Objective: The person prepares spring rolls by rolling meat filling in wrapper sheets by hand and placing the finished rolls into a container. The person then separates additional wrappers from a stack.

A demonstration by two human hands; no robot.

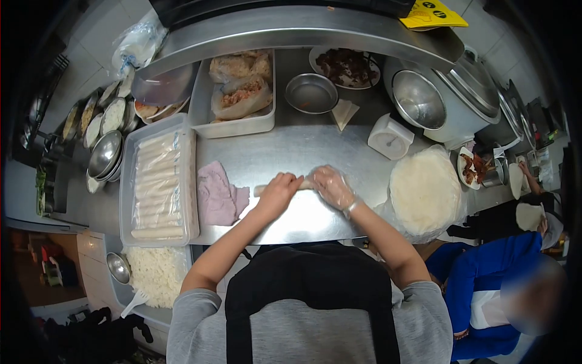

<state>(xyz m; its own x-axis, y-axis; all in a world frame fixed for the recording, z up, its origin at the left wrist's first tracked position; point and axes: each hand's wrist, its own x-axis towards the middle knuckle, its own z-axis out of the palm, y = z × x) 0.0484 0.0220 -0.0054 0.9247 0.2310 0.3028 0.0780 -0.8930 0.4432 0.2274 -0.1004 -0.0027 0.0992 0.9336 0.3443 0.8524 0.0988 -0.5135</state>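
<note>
A thin pale roll (259, 190) lies crosswise on the steel counter (285, 222), partly covered by both hands. My left hand (281, 192) is bare, its fingers bent down over the roll. Over my right hand (331, 187) is a clear plastic glove, and its fingers curl onto the roll's right end. A pink cloth (219, 193) lies to the left of my left hand. Right of my right hand, a stack of round white wrappers (425, 189) rests on plastic. Similar long rolls (157, 188) fill a plastic box (193, 182) at the left.
Along the back stand a tub of bagged filling (233, 128), a metal bowl (311, 93), a plate of dark meat (345, 67) and a white scale (390, 137). White shreds (154, 273) fill a lower tray. A person in blue (485, 291) is at the right.
</note>
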